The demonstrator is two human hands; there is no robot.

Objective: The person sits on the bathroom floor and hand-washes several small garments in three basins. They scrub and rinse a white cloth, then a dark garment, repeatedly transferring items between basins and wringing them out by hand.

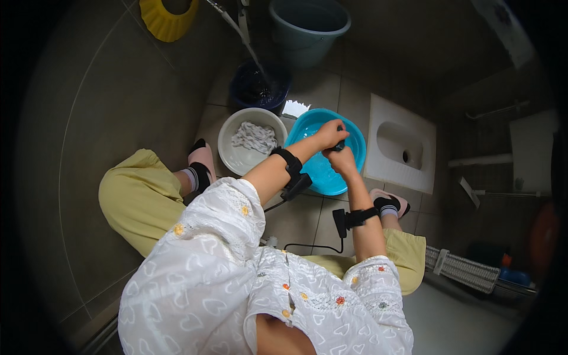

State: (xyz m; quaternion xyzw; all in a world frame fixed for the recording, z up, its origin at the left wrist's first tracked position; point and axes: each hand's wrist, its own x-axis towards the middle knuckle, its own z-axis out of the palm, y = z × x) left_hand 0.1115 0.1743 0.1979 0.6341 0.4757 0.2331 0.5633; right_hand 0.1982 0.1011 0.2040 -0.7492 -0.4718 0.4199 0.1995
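Both of my hands are over a bright blue plastic basin with some water in it. A small, dark, bunched item, apparently cloth, is squeezed between them. My left hand grips its upper end, and my right hand is closed around the lower part. Most of the item is hidden by my fingers. Left of the blue basin stands a white basin, with a crumpled white patterned cloth lying in it.
Water runs from a tap into a dark blue bucket. Behind it stands a grey-blue bucket. A white squat toilet is set into the tiled floor at right. Black straps with boxes and cables circle both forearms.
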